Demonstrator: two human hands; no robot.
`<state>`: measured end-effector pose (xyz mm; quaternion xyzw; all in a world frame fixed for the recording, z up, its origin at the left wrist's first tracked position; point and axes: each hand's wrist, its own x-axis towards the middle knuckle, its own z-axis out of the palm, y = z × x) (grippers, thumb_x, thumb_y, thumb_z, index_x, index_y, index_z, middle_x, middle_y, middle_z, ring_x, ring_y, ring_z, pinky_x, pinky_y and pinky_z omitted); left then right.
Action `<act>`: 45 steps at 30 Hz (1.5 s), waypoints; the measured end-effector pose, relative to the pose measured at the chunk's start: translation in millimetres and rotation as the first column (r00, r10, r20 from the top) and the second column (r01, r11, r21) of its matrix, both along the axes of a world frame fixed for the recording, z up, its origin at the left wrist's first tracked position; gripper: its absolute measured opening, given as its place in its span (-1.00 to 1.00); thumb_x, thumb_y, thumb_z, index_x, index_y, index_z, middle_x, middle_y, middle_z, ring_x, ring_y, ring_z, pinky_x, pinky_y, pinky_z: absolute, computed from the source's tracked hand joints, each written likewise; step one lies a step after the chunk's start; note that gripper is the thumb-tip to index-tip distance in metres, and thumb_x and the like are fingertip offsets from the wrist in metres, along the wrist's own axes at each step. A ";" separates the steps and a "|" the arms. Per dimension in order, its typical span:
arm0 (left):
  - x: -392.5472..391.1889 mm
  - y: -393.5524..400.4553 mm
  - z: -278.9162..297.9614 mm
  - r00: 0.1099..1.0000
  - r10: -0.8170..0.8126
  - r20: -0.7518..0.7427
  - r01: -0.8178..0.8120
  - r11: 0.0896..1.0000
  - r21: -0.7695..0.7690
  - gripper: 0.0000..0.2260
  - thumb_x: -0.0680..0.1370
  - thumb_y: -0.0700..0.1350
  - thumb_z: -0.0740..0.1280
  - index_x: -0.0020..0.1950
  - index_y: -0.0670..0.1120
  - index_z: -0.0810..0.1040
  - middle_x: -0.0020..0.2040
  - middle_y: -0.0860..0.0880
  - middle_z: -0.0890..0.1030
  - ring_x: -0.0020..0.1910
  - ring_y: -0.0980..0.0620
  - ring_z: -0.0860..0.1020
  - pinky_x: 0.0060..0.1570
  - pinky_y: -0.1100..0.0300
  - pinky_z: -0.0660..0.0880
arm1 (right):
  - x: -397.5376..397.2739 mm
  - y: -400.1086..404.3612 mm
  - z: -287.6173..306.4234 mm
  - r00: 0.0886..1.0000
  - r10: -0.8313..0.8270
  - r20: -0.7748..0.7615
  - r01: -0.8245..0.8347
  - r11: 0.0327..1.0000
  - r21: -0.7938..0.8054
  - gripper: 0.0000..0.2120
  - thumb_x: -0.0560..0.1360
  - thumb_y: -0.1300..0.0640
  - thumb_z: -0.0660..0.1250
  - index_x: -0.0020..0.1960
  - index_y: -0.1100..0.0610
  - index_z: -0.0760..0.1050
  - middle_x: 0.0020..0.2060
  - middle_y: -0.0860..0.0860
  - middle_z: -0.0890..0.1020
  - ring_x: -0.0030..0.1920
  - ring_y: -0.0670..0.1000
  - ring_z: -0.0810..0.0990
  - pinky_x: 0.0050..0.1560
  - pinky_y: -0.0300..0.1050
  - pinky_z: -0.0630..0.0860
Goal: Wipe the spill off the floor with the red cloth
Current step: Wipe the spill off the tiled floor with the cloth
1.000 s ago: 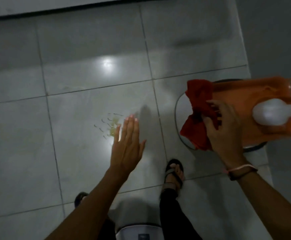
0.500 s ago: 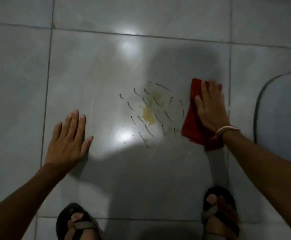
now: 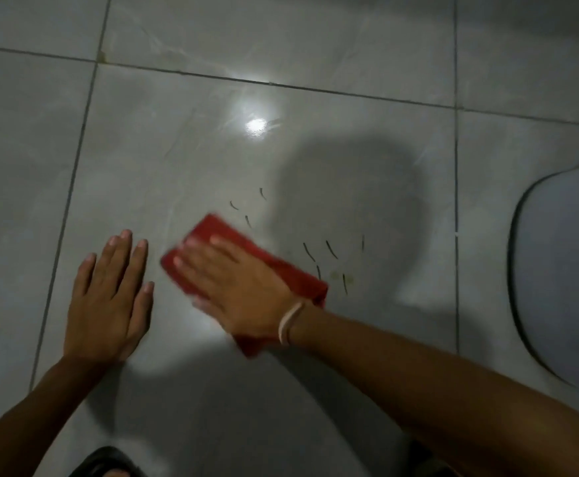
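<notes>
The red cloth lies flat on the grey floor tile, folded, blurred with motion. My right hand presses down on top of it with fingers spread, a pale band on the wrist. Just left of the cloth my left hand rests flat on the tile, fingers apart, holding nothing. Of the spill a faint yellowish smear shows right of the cloth, with thin dark curved marks around it and above the cloth. What lies under the cloth is hidden.
A grey mat with a dark rim lies on the floor at the right edge. My sandalled foot shows at the bottom left. A bright light reflection sits on the tile beyond the hands.
My right hand has slid the cloth left across the spill, from its right side to beside my left hand. The yellow puddle is mostly gone. One second ago the cloth was lifted from an orange tray.
</notes>
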<state>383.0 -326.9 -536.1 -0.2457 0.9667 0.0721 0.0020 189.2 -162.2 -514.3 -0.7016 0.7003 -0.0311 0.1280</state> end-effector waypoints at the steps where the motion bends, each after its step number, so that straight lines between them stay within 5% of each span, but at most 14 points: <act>1: 1.0 0.6 0.2 1.000 0.007 -0.003 -0.007 1.000 0.004 -0.41 0.69 0.01 0.03 0.67 -0.24 0.19 0.69 -0.27 0.20 0.67 -0.26 0.22 0.59 -0.30 0.18 | 14.0 33.0 1.4 0.995 0.096 0.033 -0.098 0.994 0.047 -0.41 0.76 -0.10 -0.08 0.70 0.18 0.03 0.70 0.17 0.13 0.71 0.15 0.06 0.73 0.14 -0.06; 6: 2.8 1.3 -1.7 0.998 -0.014 -0.067 0.012 0.999 -0.040 -0.45 0.70 -0.02 0.06 0.65 -0.23 0.26 0.66 -0.27 0.28 0.62 -0.28 0.31 0.54 -0.27 0.25 | -49.3 153.2 11.8 0.982 0.177 -0.067 -0.172 0.982 0.075 -0.43 0.73 -0.08 0.10 0.68 0.09 0.18 0.67 0.09 0.23 0.68 0.08 0.21 0.70 -0.01 -0.12; 9: 4.0 -2.0 -7.1 0.997 -0.019 -0.076 0.015 0.999 -0.049 -0.46 0.71 -0.02 0.06 0.67 -0.20 0.22 0.68 -0.25 0.25 0.65 -0.24 0.28 0.58 -0.22 0.21 | -131.6 115.8 15.5 0.979 -0.145 -0.145 0.155 0.986 0.061 -0.41 0.72 -0.05 0.04 0.69 0.15 0.10 0.68 0.13 0.16 0.69 0.15 0.14 0.70 0.15 0.06; 12: 3.9 -3.4 -10.5 0.998 -0.014 -0.067 0.011 0.999 -0.051 -0.46 0.72 -0.01 0.03 0.68 -0.20 0.20 0.69 -0.25 0.23 0.66 -0.23 0.24 0.60 -0.21 0.18 | -140.9 20.2 13.0 0.883 -0.455 -0.113 0.454 0.890 -0.029 -0.38 0.73 -0.04 0.04 0.70 0.19 0.02 0.70 0.18 0.11 0.71 0.15 0.06 0.69 0.20 0.09; 15: 6.1 -1.8 -8.1 0.999 -0.001 -0.051 0.000 1.000 -0.022 -0.45 0.72 0.01 0.00 0.68 -0.20 0.19 0.69 -0.25 0.22 0.67 -0.23 0.21 0.61 -0.22 0.16 | -73.6 -29.8 2.2 0.938 -0.343 -0.044 0.340 0.939 -0.051 -0.39 0.72 -0.03 0.03 0.69 0.21 0.05 0.69 0.18 0.14 0.71 0.15 0.08 0.70 0.19 0.06; 19: 6.2 -2.7 -6.0 0.999 0.000 -0.037 0.000 1.000 -0.009 -0.44 0.71 0.02 0.00 0.68 -0.20 0.19 0.69 -0.25 0.22 0.67 -0.24 0.22 0.61 -0.22 0.15 | 8.3 63.1 1.7 0.999 0.049 -0.016 -0.049 0.999 0.021 -0.42 0.74 -0.02 0.01 0.69 0.21 0.08 0.68 0.19 0.17 0.70 0.15 0.13 0.71 0.13 0.03; 24: 2.6 -1.5 -5.0 0.999 0.006 -0.045 -0.007 1.000 -0.029 -0.43 0.70 0.01 0.01 0.67 -0.21 0.20 0.68 -0.26 0.23 0.66 -0.26 0.23 0.59 -0.24 0.17 | -69.3 160.2 10.0 0.952 -0.290 -0.101 0.298 0.952 0.073 -0.39 0.70 -0.10 0.07 0.67 0.17 0.18 0.65 0.20 0.25 0.66 0.20 0.22 0.66 0.12 0.13; 28: 3.3 -1.7 -5.9 1.000 0.009 -0.023 -0.009 1.000 -0.003 -0.41 0.69 0.03 0.01 0.70 -0.18 0.15 0.71 -0.23 0.17 0.69 -0.21 0.16 0.62 -0.23 0.12 | -111.8 63.3 13.8 0.822 -0.563 -0.090 0.562 0.826 -0.029 -0.34 0.71 -0.12 0.06 0.70 0.17 0.05 0.69 0.19 0.13 0.71 0.16 0.08 0.70 0.16 0.10; 33: 2.3 -4.0 -4.0 1.000 0.006 -0.016 -0.006 1.000 0.005 -0.41 0.69 0.03 0.02 0.70 -0.17 0.15 0.71 -0.22 0.17 0.69 -0.20 0.17 0.62 -0.22 0.12 | -51.0 -31.0 0.3 0.923 -0.381 -0.044 0.378 0.923 -0.073 -0.33 0.70 -0.17 0.01 0.69 0.19 0.08 0.69 0.20 0.15 0.71 0.16 0.09 0.70 0.15 0.05; 36: 5.6 -7.9 -4.9 1.000 0.006 -0.017 -0.006 1.000 0.021 -0.41 0.70 0.06 0.00 0.71 -0.15 0.12 0.72 -0.20 0.15 0.70 -0.19 0.15 0.64 -0.20 0.08 | 0.3 56.5 2.4 0.995 -0.104 0.009 0.104 0.995 0.007 -0.28 0.70 -0.24 0.03 0.70 0.18 0.06 0.70 0.17 0.14 0.72 0.14 0.04 0.72 0.14 0.00; 38: 4.7 -6.3 -6.7 0.999 -0.005 -0.033 0.006 1.000 0.022 -0.41 0.70 0.06 0.00 0.71 -0.14 0.12 0.71 -0.21 0.16 0.69 -0.19 0.16 0.64 -0.19 0.08 | -5.8 131.7 6.6 0.997 -0.072 0.013 0.071 0.996 0.062 -0.17 0.66 -0.36 0.07 0.71 0.15 -0.01 0.71 0.13 0.08 0.73 0.08 -0.05 0.73 0.06 -0.12; 41: 4.7 -3.5 -7.5 0.999 0.009 -0.040 -0.009 1.000 0.014 -0.41 0.69 0.04 0.02 0.70 -0.16 0.15 0.71 -0.23 0.18 0.69 -0.21 0.18 0.63 -0.20 0.10 | -61.7 187.0 15.1 0.980 -0.193 -0.057 0.200 0.966 0.162 -0.16 0.64 -0.39 0.06 0.71 0.08 -0.08 0.71 0.10 0.04 0.73 0.04 -0.09 0.73 0.02 -0.12; 45: 2.7 -4.8 -5.5 0.999 0.004 -0.046 -0.004 1.000 0.002 -0.42 0.69 0.03 0.05 0.69 -0.18 0.18 0.70 -0.24 0.21 0.68 -0.21 0.19 0.61 -0.22 0.13 | -116.7 92.9 16.7 0.833 -0.545 -0.100 0.550 0.834 0.038 -0.22 0.65 -0.28 -0.02 0.70 0.17 0.00 0.70 0.19 0.08 0.71 0.16 0.03 0.69 0.20 0.08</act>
